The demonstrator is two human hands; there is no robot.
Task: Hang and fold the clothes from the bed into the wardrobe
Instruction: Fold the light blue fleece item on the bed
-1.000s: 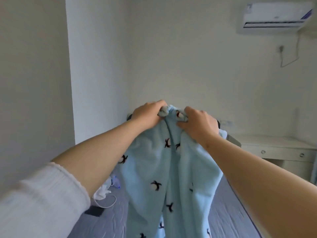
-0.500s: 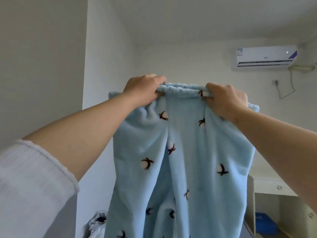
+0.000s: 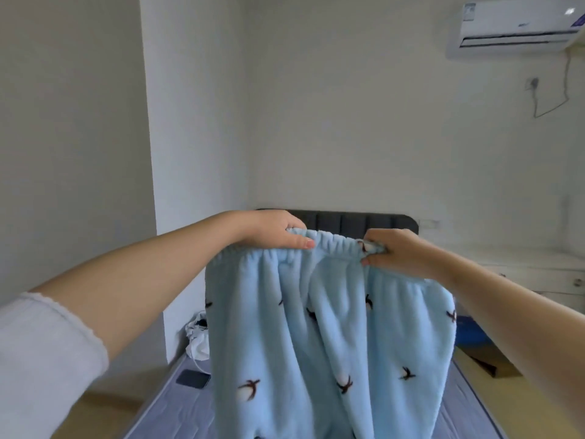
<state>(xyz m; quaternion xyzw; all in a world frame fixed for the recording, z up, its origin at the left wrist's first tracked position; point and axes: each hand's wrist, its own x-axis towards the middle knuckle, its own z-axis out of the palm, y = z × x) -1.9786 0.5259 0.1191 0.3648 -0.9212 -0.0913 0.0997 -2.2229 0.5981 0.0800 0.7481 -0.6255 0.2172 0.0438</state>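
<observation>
Along the elastic waistband [image 3: 335, 243] of the pale blue fleece trousers [image 3: 332, 327], both hands are clamped on the cloth. The left hand [image 3: 275, 231] pinches the band with its thumb laid flat across the front and its fingers behind. The right hand [image 3: 399, 253] has its fingers curled round a bunched bit of the elastic, knuckles toward the camera. The two hands are near each other with a short gathered stretch between them, and the outer ends of the band sag past each wrist.

This looks like the shake-out before a fold. To do it well, I judge each hand should slide outward to its own end of the band, so the elastic pulls straight and the two legs hang side by side without a twist. One leg can then be laid over the other. The fleece is thick, so a full pinch will hold better than fingertips.

Both arms reach forward and slightly up with bare forearms, and a white sleeve [image 3: 41, 359] is pushed back on the left. The trousers hang in the air above the bed [image 3: 164, 407], their hems out of view below. Behind the hands is the dark headboard [image 3: 348, 218]. A crumpled white garment [image 3: 198, 337] and a dark phone [image 3: 193, 379] lie on the bed's left side. No wardrobe is in view.
</observation>
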